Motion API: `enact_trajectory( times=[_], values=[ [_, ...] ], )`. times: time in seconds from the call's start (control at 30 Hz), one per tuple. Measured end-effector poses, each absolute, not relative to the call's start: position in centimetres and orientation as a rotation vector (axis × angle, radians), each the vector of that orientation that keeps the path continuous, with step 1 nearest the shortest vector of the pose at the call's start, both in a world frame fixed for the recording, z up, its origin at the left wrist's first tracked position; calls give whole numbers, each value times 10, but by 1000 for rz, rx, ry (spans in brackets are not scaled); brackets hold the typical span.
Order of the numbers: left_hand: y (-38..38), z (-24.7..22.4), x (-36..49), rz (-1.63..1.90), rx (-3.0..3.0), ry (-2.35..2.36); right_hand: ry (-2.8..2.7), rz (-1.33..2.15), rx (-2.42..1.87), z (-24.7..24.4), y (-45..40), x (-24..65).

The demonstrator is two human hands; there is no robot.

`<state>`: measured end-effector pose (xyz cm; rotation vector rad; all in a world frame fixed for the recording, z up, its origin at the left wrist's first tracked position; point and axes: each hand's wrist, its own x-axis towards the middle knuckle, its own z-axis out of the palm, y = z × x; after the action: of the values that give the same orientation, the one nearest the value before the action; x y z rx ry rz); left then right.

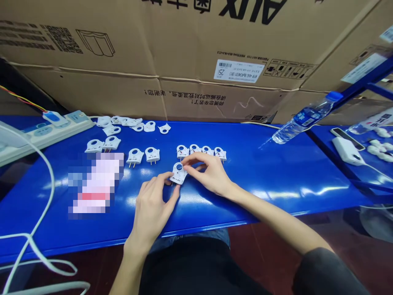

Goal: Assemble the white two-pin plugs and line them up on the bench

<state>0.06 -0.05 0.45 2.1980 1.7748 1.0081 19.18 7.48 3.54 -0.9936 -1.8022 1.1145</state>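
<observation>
- Head view: a white plug piece [176, 178] is held over the blue worktop [260, 176], nearer than four similar pieces [207, 150].
- Its long axis runs near-to-far, ring end [176, 166] pointing away.
- Left hand [152, 205]: narrow grip, holding the piece's near end.
- Right hand [213, 174]: fingertips [188, 168] at the ring's right edge; whether its grip holds anything, I cannot tell.

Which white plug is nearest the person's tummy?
The white plug pinched by the left hand, right hand at its ring; the other plugs sit farther back on the blue table.
</observation>
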Motion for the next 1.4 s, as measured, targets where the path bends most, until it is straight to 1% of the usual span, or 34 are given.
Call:
enact_trajectory(
  times=[0.43,0.83,1.4],
  values=[
    [1,7,0,1016,2284,1706,-1953,1101,-1032,25,79,192],
    [1,5,0,979,2271,1740,-2251,741,-993,15,80,194],
    [2,6,0,909,2288,1715,-2377,579,-1021,19,83,198]
  ],
)
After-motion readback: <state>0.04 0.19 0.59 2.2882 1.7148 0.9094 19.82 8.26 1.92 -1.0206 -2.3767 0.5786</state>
